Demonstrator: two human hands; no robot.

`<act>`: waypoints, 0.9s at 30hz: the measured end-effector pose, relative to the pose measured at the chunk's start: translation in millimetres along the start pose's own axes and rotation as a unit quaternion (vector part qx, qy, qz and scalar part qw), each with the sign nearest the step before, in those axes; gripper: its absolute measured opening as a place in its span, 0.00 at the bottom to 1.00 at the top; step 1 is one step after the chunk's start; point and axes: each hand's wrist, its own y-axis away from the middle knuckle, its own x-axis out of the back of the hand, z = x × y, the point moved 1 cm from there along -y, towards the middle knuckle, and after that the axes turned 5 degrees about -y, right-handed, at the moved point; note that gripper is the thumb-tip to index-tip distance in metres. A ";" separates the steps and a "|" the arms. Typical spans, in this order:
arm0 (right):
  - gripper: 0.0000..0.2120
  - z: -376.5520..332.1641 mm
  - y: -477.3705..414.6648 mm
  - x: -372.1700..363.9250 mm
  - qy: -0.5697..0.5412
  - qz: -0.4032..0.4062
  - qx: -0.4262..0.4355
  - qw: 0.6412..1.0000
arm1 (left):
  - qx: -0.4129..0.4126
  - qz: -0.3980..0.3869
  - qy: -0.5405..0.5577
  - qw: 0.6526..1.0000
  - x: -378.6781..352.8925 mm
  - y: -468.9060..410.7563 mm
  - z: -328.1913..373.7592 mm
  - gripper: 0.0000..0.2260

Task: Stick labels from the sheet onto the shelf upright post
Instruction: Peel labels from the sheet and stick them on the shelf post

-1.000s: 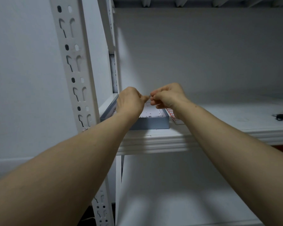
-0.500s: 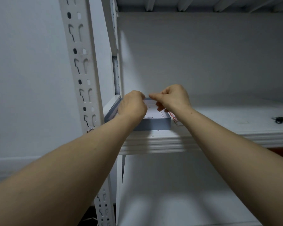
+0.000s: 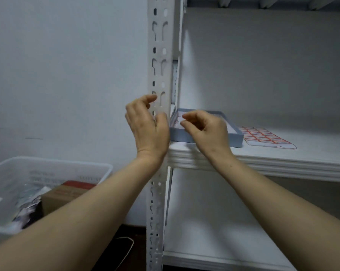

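Now both hands are raised at the post [image 3: 161,45], beside the shelf [image 3: 263,159].
Left hand [image 3: 147,126] is loosely curled in front of the post, holding nothing visible. Right hand [image 3: 206,130] pinches thumb to forefinger; whether a label sits between them, I cannot tell. Label sheet [image 3: 265,136] lies flat on the shelf, just right of the blue tray [image 3: 233,136].

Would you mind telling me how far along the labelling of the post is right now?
Done: nothing I can confirm; no label shows on the post. In hand: the left hand is at the post, fingers curled, and the right hand pinches in front of the blue box; whether either holds a label is too blurred to tell. Left: the label sheet on the shelf looks mostly full.
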 end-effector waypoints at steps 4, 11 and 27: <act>0.06 -3.4 11.4 -17.9 0.180 0.034 0.238 0.954 | 0.204 -0.091 0.101 0.969 10.9 -16.9 -12.9 0.15; 0.01 -2.1 9.3 -33.4 0.295 0.065 0.367 0.880 | 0.276 -0.222 0.231 0.906 17.4 -38.4 -29.2 0.13; 0.09 -16.1 -4.6 -42.5 0.382 0.030 0.478 0.790 | 0.283 -0.248 0.266 0.887 19.4 -38.9 -32.2 0.12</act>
